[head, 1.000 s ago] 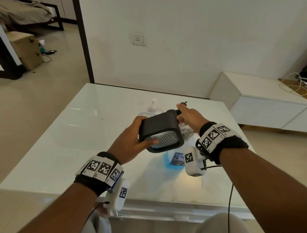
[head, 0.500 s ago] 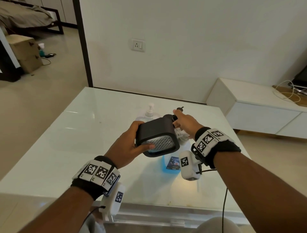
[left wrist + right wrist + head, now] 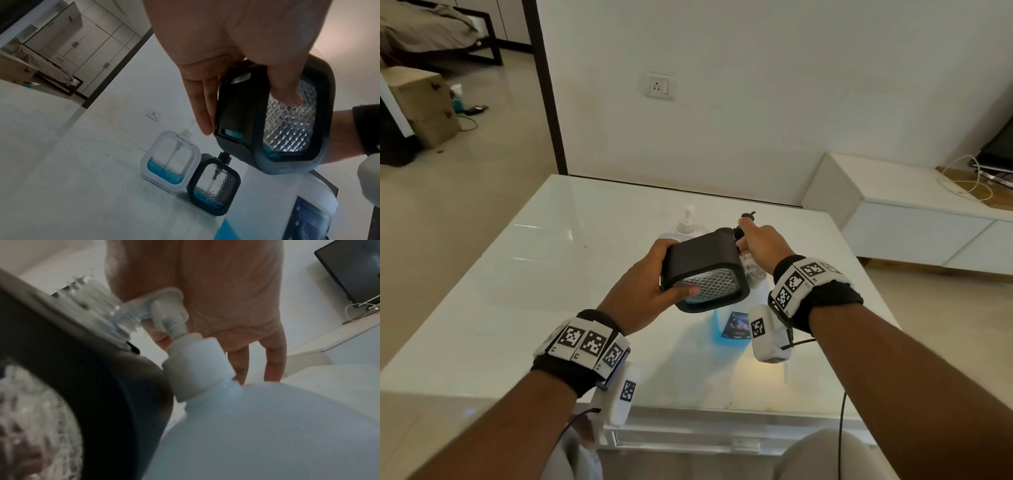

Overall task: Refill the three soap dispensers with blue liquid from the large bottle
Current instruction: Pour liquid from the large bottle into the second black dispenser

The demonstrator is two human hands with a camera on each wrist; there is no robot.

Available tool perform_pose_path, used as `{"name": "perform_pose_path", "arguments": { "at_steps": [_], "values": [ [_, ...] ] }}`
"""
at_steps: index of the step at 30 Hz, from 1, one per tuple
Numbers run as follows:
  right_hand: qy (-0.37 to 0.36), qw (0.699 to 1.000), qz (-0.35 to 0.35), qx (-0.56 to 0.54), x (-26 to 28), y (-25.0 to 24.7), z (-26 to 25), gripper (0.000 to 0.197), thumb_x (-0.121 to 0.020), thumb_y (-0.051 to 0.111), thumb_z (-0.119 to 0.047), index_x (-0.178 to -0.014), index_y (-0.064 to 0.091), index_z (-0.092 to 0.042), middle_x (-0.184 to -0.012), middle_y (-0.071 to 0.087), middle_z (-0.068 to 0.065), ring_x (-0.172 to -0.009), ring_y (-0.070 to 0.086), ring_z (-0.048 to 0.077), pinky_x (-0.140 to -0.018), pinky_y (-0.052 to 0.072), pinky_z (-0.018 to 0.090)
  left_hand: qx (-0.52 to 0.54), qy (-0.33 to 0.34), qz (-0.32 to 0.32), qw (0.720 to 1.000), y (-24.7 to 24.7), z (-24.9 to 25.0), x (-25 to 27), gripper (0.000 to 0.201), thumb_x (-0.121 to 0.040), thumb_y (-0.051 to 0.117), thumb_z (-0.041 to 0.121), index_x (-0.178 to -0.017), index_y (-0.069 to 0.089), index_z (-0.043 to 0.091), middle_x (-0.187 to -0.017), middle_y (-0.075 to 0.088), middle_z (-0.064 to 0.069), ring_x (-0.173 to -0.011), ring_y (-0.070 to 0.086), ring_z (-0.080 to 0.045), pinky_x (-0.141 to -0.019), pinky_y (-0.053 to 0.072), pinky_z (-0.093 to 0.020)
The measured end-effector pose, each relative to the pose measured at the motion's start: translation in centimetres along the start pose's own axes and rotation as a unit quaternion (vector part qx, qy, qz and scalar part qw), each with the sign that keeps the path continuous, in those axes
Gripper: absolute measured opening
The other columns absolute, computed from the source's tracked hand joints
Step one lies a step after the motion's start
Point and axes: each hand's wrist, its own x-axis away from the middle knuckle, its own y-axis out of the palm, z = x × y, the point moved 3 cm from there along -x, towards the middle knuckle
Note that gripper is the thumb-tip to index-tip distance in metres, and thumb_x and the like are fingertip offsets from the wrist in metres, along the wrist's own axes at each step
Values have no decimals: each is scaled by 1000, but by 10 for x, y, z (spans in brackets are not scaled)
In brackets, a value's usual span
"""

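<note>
My left hand [image 3: 664, 274] grips a black-framed soap dispenser [image 3: 705, 270] with a diamond-pattern glass body, tilted in the air; a little blue liquid lies in its lower corner [image 3: 271, 152]. Under it stands the large bottle [image 3: 717, 325] of blue liquid. My right hand [image 3: 756, 243] lies over the bottle's white pump [image 3: 164, 313], a finger curled beside the stem. The pump's nozzle points at the dispenser's bare threaded neck [image 3: 115, 318]. A white-framed dispenser [image 3: 170, 162] and a second black one [image 3: 213, 186] stand side by side on the table [image 3: 551, 274], each partly filled with blue.
The glass table's front edge [image 3: 688, 407] is close to my knees. A low white cabinet [image 3: 893, 205] with cables and a dark screen [image 3: 349, 269] stands at the right. A wall runs behind the table; on the floor at far left sits a cardboard box [image 3: 424, 109].
Both hands and the tilted dispenser keep the same pose over the bottle. Only the head view has shifted a little.
</note>
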Motion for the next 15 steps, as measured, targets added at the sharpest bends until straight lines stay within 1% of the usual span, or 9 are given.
{"name": "perform_pose_path", "arguments": {
  "at_steps": [2, 4, 5, 7, 9, 11, 13, 14, 15],
  "values": [
    [1, 1000, 10, -15, 0, 1, 0, 52, -98, 34, -44, -99, 68, -4, -93, 70, 7, -88, 59, 23, -76, 36, 32, -1, -1, 0, 1000, 0, 0, 1, 58, -71, 66, 58, -118, 37, 38, -112, 57, 21, -102, 60, -4, -77, 59, -33],
    [4, 1000, 7, -27, 4, 0, -2, 52, -99, 34, -43, -94, 68, -5, -82, 67, 2, -86, 59, 23, -76, 36, 31, 1, -2, 1, 1000, 0, 0, 1, 55, -72, 67, 58, -116, 38, 40, -112, 58, 22, -102, 61, -5, -77, 59, -35],
    [9, 1000, -3, -27, 6, -1, -4, 51, -100, 34, -42, -92, 68, -5, -79, 65, 0, -84, 58, 22, -77, 35, 31, 1, -3, 1, 1000, -1, 0, 2, 55, -72, 67, 58, -116, 39, 41, -112, 58, 22, -102, 61, -5, -77, 59, -36],
    [16, 999, -32, -19, 10, -4, -7, 50, -101, 33, -42, -90, 65, -7, -78, 60, -2, -77, 53, 17, -80, 33, 31, 2, -6, 0, 1000, 0, -1, 1, 55, -72, 67, 58, -115, 39, 41, -112, 58, 22, -103, 61, -7, -78, 59, -38],
    [20, 999, -45, -7, 13, -6, -9, 49, -102, 32, -43, -90, 64, -8, -77, 57, -4, -77, 50, 15, -81, 31, 31, 3, -9, -2, 1000, 0, -2, 1, 55, -72, 67, 58, -115, 39, 41, -112, 58, 23, -103, 61, -7, -78, 59, -39],
    [19, 999, -48, 5, 12, -7, -10, 49, -102, 32, -44, -87, 63, -9, -77, 57, -4, -80, 51, 17, -76, 32, 29, 1, -8, -1, 1000, 0, -3, 1, 55, -71, 67, 58, -115, 39, 41, -111, 58, 25, -103, 61, -7, -78, 59, -39],
    [18, 999, -41, 9, 11, -5, -10, 49, -102, 32, -44, -80, 62, -11, -78, 59, -3, -75, 51, 16, -65, 32, 28, -4, -6, 0, 1000, 0, -3, 1, 56, -72, 67, 58, -116, 39, 39, -111, 58, 22, -101, 61, -7, -77, 59, -39],
    [15, 999, -35, 9, 9, -3, -8, 49, -101, 32, -43, -78, 61, -12, -81, 61, -1, -74, 51, 14, -63, 31, 27, -5, -5, 0, 1000, -1, -3, 1, 58, -72, 67, 58, -118, 39, 37, -112, 58, 21, -101, 61, -7, -77, 59, -39],
    [9, 999, -30, 9, 8, -1, -8, 48, -101, 32, -43, -80, 62, -12, -86, 63, 2, -74, 52, 13, -65, 32, 28, -6, -4, 0, 1000, -1, -3, 2, 61, -72, 66, 58, -120, 38, 33, -113, 58, 20, -102, 61, -7, -77, 59, -38]
  ]
}}
